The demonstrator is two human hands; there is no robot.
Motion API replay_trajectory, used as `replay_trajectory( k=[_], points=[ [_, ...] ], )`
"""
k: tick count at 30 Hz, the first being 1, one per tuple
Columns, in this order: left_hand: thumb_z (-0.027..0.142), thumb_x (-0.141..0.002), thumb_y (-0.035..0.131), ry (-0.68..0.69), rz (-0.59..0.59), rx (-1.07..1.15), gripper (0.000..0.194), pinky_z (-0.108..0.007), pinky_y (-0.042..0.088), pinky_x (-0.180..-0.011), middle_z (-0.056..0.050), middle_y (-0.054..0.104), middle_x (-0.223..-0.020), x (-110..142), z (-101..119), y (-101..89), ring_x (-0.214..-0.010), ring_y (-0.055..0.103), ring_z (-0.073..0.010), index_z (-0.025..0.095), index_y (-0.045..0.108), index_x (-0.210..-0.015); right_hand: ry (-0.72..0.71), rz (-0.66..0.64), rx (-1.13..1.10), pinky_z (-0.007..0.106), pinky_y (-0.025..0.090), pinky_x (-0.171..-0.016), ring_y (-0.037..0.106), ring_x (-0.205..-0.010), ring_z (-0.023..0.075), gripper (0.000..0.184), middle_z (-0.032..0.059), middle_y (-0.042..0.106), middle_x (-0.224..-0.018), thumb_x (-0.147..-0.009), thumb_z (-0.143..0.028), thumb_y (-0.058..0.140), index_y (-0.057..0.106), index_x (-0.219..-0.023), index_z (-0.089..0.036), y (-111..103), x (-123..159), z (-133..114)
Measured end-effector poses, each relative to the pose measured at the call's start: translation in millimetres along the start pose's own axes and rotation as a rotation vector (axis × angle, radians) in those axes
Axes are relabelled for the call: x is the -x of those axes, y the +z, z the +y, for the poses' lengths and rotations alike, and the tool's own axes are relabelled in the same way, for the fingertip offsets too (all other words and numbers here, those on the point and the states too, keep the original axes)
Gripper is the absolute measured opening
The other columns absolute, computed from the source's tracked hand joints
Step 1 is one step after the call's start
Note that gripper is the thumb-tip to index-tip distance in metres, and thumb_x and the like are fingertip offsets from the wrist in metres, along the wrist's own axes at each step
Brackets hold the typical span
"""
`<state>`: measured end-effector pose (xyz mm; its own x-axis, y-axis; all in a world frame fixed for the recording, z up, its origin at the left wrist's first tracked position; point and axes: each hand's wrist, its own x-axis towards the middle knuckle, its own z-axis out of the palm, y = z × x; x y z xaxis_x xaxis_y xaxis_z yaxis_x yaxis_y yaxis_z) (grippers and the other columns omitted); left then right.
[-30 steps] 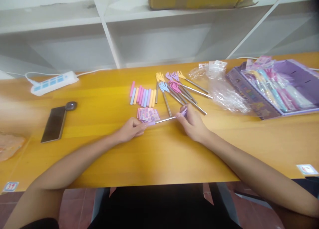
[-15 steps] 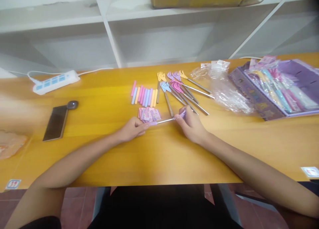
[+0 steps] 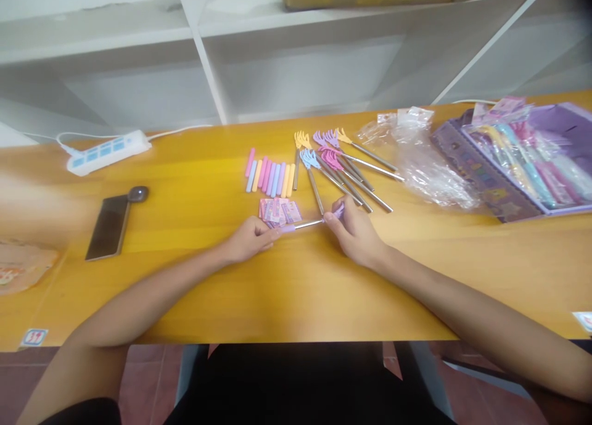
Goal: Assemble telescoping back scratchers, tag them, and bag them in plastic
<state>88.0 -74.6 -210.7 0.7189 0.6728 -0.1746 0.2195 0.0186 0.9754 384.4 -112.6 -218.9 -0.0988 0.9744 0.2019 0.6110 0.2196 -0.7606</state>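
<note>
A back scratcher (image 3: 309, 224) with a metal rod lies level between my two hands. My left hand (image 3: 252, 239) is closed on its purple handle sleeve, and my right hand (image 3: 354, 231) is wrapped around the purple claw head, which is mostly covered by the fingers. Just beyond my left hand sits a pile of pink printed cards (image 3: 280, 211). Behind the cards, pink, blue, yellow and purple handle sleeves (image 3: 272, 178) lie in a row. Several more back scratchers (image 3: 340, 160), with yellow, purple, blue and pink claws and bare metal rods, are spread beyond my right hand.
Clear plastic bags (image 3: 428, 166) lie at the back right, beside a purple box (image 3: 490, 181) of bagged back scratchers. To the left are a phone (image 3: 108, 227), a dark mouse-like object (image 3: 137, 193) and a power strip (image 3: 110, 153). White shelving (image 3: 208, 73) stands behind the table.
The view has shifted slightly, so the table things sit a little differently in the picture. Both hands keep the same hold on the back scratcher.
</note>
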Motion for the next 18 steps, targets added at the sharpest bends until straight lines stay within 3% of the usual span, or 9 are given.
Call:
replay_trajectory(
  k=[18],
  points=[
    [0.081,-0.100,0.057,0.012,0.001,-0.053,0.079,-0.031,0.010,-0.051,0.006,0.026,-0.048,-1.0,4.0,1.6,-0.047,0.016,-0.0065,0.023,0.029,-0.053,0.012,-0.077,0.014,0.039,0.043,-0.068,0.058,-0.070,0.0238,0.054,0.0050,0.063,-0.080,-0.106,-0.078,0.041,0.041,-0.100,-0.025,3.0,-1.4,-2.5]
  ],
)
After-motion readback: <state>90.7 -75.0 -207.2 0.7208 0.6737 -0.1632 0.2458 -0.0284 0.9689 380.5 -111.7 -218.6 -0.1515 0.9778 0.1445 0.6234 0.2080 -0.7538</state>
